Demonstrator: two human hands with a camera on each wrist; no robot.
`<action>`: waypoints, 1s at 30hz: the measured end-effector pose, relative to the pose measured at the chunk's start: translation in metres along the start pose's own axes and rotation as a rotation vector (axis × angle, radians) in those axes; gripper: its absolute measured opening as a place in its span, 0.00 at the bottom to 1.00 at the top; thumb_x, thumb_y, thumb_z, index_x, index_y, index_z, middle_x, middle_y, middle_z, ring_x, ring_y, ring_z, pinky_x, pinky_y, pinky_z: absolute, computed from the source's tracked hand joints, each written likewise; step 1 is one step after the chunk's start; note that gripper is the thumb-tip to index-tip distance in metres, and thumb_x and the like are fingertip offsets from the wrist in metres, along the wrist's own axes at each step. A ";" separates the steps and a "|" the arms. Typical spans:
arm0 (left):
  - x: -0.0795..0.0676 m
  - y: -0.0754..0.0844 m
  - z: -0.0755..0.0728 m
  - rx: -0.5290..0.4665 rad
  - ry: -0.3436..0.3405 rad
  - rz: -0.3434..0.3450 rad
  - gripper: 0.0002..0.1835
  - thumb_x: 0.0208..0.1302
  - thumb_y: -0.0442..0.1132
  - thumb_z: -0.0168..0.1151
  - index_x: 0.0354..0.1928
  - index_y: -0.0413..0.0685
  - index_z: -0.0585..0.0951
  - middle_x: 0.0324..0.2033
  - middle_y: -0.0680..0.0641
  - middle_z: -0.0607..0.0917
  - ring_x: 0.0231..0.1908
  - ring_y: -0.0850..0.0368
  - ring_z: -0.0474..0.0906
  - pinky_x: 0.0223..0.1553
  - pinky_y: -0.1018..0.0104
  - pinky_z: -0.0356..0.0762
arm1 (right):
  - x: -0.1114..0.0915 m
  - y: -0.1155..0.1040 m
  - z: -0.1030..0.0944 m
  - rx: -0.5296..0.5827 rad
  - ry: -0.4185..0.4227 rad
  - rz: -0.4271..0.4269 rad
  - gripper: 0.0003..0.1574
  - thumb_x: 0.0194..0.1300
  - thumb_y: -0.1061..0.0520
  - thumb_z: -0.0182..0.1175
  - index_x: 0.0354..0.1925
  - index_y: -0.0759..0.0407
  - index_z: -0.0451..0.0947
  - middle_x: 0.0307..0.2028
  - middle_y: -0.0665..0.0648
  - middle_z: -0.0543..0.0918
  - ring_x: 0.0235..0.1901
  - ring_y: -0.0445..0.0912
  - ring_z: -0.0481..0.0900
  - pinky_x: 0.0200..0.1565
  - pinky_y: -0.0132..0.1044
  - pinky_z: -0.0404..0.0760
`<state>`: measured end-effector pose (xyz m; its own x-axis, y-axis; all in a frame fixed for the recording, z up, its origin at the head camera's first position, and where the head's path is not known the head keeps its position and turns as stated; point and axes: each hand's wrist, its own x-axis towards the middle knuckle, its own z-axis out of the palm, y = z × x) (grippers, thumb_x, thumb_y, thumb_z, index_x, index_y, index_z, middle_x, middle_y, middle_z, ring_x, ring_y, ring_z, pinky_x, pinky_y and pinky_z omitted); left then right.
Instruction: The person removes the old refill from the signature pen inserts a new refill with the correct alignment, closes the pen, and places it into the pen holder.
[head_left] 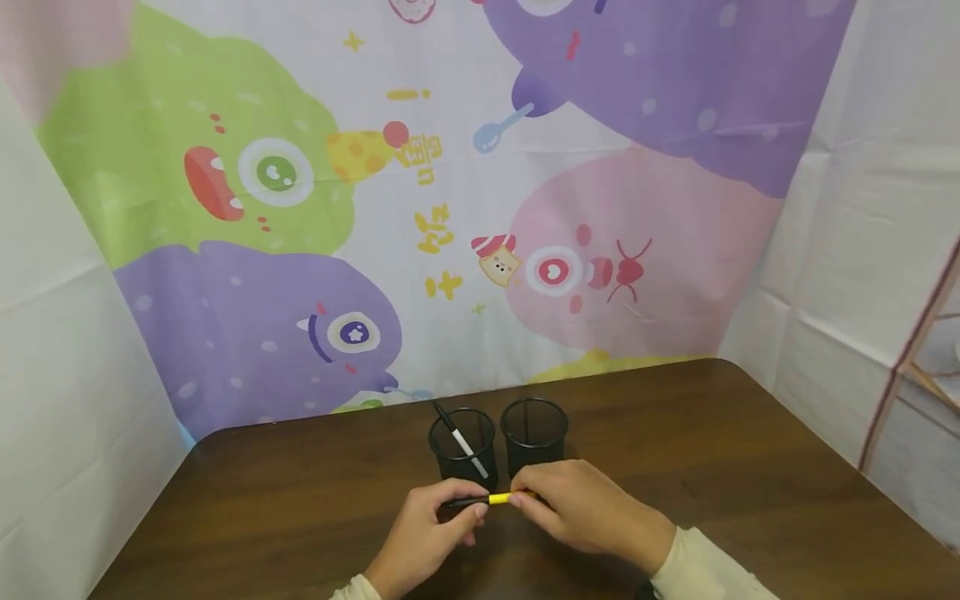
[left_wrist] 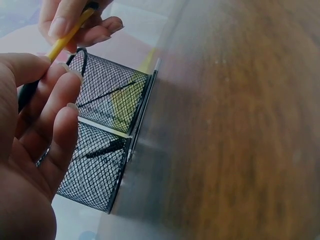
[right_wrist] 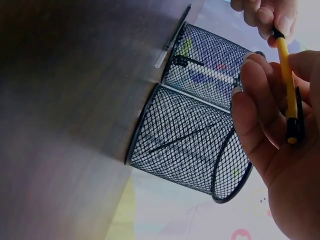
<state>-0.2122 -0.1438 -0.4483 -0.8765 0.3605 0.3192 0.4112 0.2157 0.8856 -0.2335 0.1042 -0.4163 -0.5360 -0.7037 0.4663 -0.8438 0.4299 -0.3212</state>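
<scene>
Both hands hold one slim yellow pen (head_left: 498,499) with black ends, roughly level in front of two black mesh cups. Its black section lies in my left hand (head_left: 423,529), pinched between thumb and fingers. My right hand (head_left: 592,508) pinches the yellow barrel with thumb and forefinger. A black clip and end (right_wrist: 295,127) show past the right fingers in the right wrist view. Inside the left mesh cup (head_left: 442,471), a black-and-white marker (head_left: 465,446) leans with its black end above the rim. The right mesh cup (head_left: 534,446) stands beside it.
A thin clear pen (right_wrist: 172,40) lies on the brown table (head_left: 300,492) along the cups' bases. Behind the table hangs a cartoon-printed cloth (head_left: 450,350). White sheets (head_left: 60,375) flank the table on both sides.
</scene>
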 end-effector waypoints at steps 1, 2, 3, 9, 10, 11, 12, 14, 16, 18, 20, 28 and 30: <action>0.000 0.000 0.000 0.004 0.000 -0.001 0.09 0.68 0.40 0.67 0.47 0.47 0.85 0.33 0.41 0.87 0.24 0.58 0.83 0.29 0.62 0.85 | 0.000 0.000 0.000 0.002 -0.002 -0.004 0.11 0.77 0.50 0.55 0.39 0.52 0.81 0.26 0.36 0.72 0.21 0.29 0.65 0.23 0.20 0.69; -0.001 0.000 0.000 0.007 0.000 0.000 0.09 0.68 0.42 0.67 0.47 0.48 0.85 0.33 0.42 0.87 0.24 0.58 0.83 0.29 0.62 0.85 | 0.001 0.000 0.000 0.001 -0.003 -0.008 0.12 0.77 0.50 0.55 0.39 0.52 0.81 0.26 0.36 0.72 0.21 0.28 0.65 0.24 0.20 0.69; -0.002 0.000 -0.001 0.012 -0.002 -0.003 0.09 0.68 0.43 0.67 0.47 0.48 0.86 0.33 0.42 0.87 0.24 0.58 0.83 0.29 0.62 0.85 | 0.001 -0.001 0.001 -0.002 -0.005 -0.012 0.12 0.77 0.50 0.55 0.39 0.52 0.81 0.26 0.36 0.72 0.21 0.28 0.65 0.24 0.19 0.69; -0.002 0.001 0.000 0.026 0.011 -0.013 0.08 0.69 0.45 0.66 0.44 0.50 0.86 0.30 0.46 0.86 0.24 0.57 0.83 0.28 0.61 0.85 | 0.001 -0.001 0.003 -0.008 0.004 -0.011 0.10 0.75 0.48 0.58 0.41 0.51 0.82 0.29 0.37 0.77 0.22 0.28 0.68 0.26 0.19 0.71; -0.002 0.001 0.000 0.027 0.016 -0.012 0.08 0.69 0.45 0.66 0.44 0.50 0.86 0.30 0.47 0.86 0.23 0.57 0.83 0.28 0.61 0.85 | 0.000 0.000 0.002 -0.009 0.010 -0.002 0.09 0.73 0.48 0.60 0.42 0.50 0.81 0.30 0.37 0.78 0.23 0.28 0.69 0.26 0.20 0.71; -0.001 0.001 0.000 0.025 0.020 -0.011 0.08 0.69 0.44 0.66 0.44 0.50 0.86 0.29 0.48 0.86 0.23 0.57 0.83 0.28 0.61 0.85 | 0.000 0.000 0.002 -0.013 0.017 0.009 0.08 0.72 0.48 0.63 0.42 0.50 0.80 0.30 0.37 0.79 0.23 0.28 0.70 0.26 0.21 0.72; -0.001 0.001 0.001 0.025 0.023 -0.010 0.08 0.69 0.44 0.66 0.44 0.49 0.86 0.29 0.48 0.86 0.23 0.57 0.83 0.28 0.61 0.85 | 0.000 0.001 0.001 -0.016 0.021 0.022 0.09 0.70 0.49 0.65 0.43 0.50 0.80 0.30 0.38 0.79 0.23 0.29 0.71 0.26 0.21 0.73; 0.000 0.002 0.001 0.023 0.026 -0.010 0.09 0.69 0.44 0.66 0.44 0.48 0.86 0.29 0.48 0.86 0.23 0.57 0.83 0.28 0.61 0.85 | -0.001 0.001 -0.001 -0.025 0.025 0.044 0.10 0.66 0.50 0.68 0.42 0.49 0.78 0.31 0.39 0.80 0.24 0.30 0.72 0.27 0.23 0.74; 0.000 0.003 0.001 0.015 0.027 -0.018 0.09 0.69 0.43 0.66 0.45 0.47 0.85 0.30 0.48 0.86 0.23 0.58 0.82 0.28 0.61 0.85 | -0.001 0.001 -0.002 -0.028 0.020 0.058 0.10 0.65 0.52 0.69 0.40 0.48 0.76 0.31 0.38 0.80 0.24 0.31 0.72 0.28 0.24 0.74; 0.000 0.003 0.001 0.008 0.024 -0.023 0.09 0.69 0.43 0.66 0.45 0.46 0.85 0.30 0.47 0.86 0.23 0.58 0.82 0.28 0.62 0.85 | -0.002 0.001 -0.003 -0.027 0.017 0.060 0.10 0.65 0.53 0.69 0.38 0.47 0.76 0.30 0.38 0.78 0.23 0.31 0.71 0.27 0.24 0.74; -0.001 0.003 0.001 0.001 0.022 -0.031 0.09 0.69 0.42 0.65 0.46 0.45 0.85 0.30 0.47 0.86 0.23 0.58 0.82 0.28 0.62 0.85 | -0.001 0.001 -0.003 -0.025 0.014 0.054 0.09 0.66 0.53 0.69 0.37 0.46 0.76 0.29 0.37 0.77 0.23 0.31 0.69 0.27 0.24 0.73; 0.001 0.001 0.000 0.001 0.027 -0.027 0.08 0.69 0.41 0.66 0.46 0.46 0.85 0.30 0.48 0.86 0.23 0.58 0.82 0.28 0.62 0.85 | 0.000 0.000 -0.004 -0.011 0.004 0.060 0.06 0.69 0.51 0.66 0.36 0.45 0.77 0.27 0.36 0.74 0.21 0.31 0.67 0.25 0.24 0.72; 0.002 0.001 0.000 0.000 0.027 -0.024 0.08 0.69 0.41 0.66 0.45 0.46 0.85 0.30 0.48 0.86 0.23 0.58 0.82 0.28 0.62 0.85 | 0.001 0.000 -0.004 -0.003 -0.002 0.063 0.05 0.70 0.50 0.65 0.37 0.45 0.77 0.27 0.36 0.74 0.21 0.31 0.67 0.25 0.24 0.72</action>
<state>-0.2131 -0.1432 -0.4467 -0.8924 0.3305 0.3073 0.3904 0.2240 0.8930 -0.2338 0.1060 -0.4125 -0.5884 -0.6761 0.4435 -0.8082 0.4754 -0.3475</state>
